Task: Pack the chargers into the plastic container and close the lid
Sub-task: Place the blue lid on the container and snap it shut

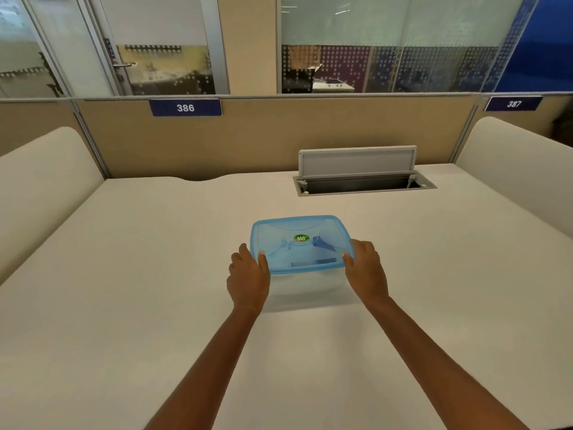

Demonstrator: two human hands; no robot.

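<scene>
A clear plastic container stands on the desk at the centre of the frame, its blue lid seated on top. The left hand and right hand grip the lid's near corners, thumbs on its top. Chargers cannot be made out inside.

Blue plate on partition, upper left of frame, is reading "386". Second blue plate, upper right, is reading "387". Green round sticker on lid, centre: lettering is showing but illegible.
</scene>
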